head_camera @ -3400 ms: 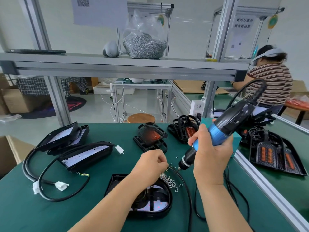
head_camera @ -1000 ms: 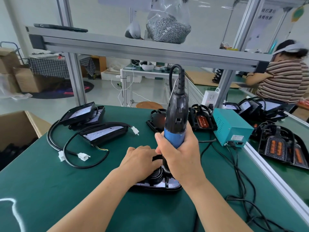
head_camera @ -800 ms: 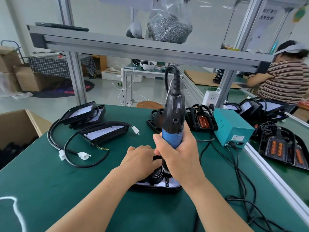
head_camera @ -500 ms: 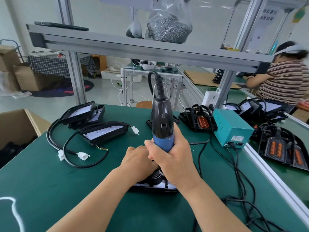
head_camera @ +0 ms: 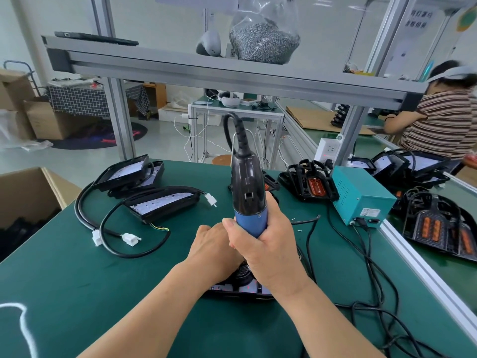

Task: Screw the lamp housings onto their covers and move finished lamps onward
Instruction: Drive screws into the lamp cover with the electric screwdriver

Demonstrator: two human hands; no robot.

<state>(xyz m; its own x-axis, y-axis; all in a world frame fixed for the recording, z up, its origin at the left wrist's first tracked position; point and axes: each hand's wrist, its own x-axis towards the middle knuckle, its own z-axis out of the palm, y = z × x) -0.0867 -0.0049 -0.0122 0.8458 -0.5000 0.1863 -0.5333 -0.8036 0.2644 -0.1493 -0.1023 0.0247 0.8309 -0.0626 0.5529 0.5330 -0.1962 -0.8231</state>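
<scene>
My right hand [head_camera: 265, 244] grips a black and blue electric screwdriver [head_camera: 247, 189] held upright, its tip pointing down onto a black lamp [head_camera: 240, 288] lying on the green table [head_camera: 77, 280]. My left hand [head_camera: 214, 249] presses down on that lamp just left of the screwdriver; its fingers are hidden behind my right hand. Most of the lamp is covered by both hands. Two assembled lamps with black cables, the near one [head_camera: 162, 202] and the far one [head_camera: 129, 174], lie at the left.
Black covers with orange lenses [head_camera: 312, 184] sit behind the screwdriver. A teal power box [head_camera: 361, 197] stands at the right with cables [head_camera: 366, 267] trailing toward me. A cardboard box [head_camera: 28, 192] is at the left edge. Another person [head_camera: 438, 120] works at the far right bench.
The screwdriver has shifted left over the lamp and both hands moved with it. Earlier still, my left hand was picking at loose screws while the screwdriver was held tilted.
</scene>
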